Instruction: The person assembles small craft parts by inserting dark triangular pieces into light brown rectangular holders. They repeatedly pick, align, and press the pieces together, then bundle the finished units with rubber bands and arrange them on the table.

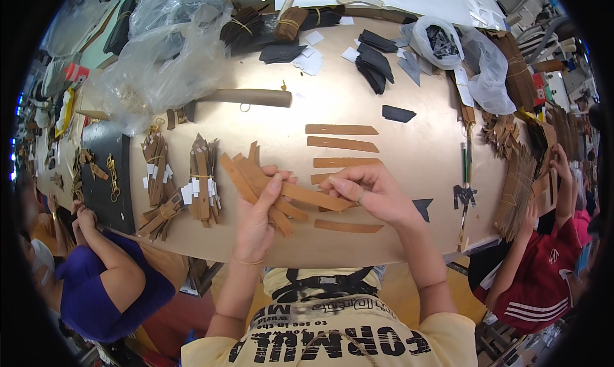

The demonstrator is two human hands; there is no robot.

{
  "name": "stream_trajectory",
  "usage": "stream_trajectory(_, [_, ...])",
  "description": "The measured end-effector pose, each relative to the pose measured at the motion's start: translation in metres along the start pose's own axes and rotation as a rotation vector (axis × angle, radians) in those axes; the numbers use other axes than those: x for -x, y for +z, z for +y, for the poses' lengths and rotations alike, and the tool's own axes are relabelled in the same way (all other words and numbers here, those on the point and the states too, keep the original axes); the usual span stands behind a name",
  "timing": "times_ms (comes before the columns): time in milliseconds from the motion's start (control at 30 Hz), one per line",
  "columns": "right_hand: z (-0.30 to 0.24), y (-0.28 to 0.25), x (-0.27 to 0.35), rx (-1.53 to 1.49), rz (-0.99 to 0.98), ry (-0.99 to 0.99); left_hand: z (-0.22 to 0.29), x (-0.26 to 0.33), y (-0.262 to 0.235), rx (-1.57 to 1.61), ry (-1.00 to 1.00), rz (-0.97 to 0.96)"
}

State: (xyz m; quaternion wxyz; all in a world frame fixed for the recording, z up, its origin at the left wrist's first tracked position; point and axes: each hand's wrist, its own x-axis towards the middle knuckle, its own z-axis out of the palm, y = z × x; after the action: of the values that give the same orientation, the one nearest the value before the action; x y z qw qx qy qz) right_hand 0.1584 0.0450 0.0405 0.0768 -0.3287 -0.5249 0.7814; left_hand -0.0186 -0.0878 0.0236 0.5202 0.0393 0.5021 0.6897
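My left hand is closed on a loose fan of brown leather strips, its thumb pressing across them. One strip reaches from that fan toward my right hand, whose thumb and fingers pinch it near its slanted end. On the table beneath and beyond my hands, several similar strips lie in a column, one above another, each with a slanted right end. The lowest of them rests just below my right hand. Some in the middle are partly hidden by my hands.
Bundled brown strips with white tags lie at left, beside a black board. A wooden handle-like rod, plastic bags and dark pieces lie farther back. People work at both sides, a purple sleeve left, a red shirt right.
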Motion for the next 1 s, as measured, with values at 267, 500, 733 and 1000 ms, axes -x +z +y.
stream_trajectory(267, [-0.006, 0.000, -0.008, -0.046, -0.058, 0.051, -0.001, 0.000, -0.004, -0.004, 0.052, -0.008])
stream_trajectory(500, [-0.023, -0.017, -0.018, 0.468, 0.114, -0.278, 0.006, -0.011, -0.002, -0.045, 0.143, 0.032])
stream_trajectory(733, [-0.030, -0.059, -0.081, 0.788, 0.313, -0.305, 0.026, -0.023, -0.024, -0.034, 0.271, 0.128])
stream_trajectory(1000, [-0.038, -0.051, -0.061, 0.710, 0.327, -0.272, 0.016, -0.012, -0.037, -0.022, 0.203, 0.159])
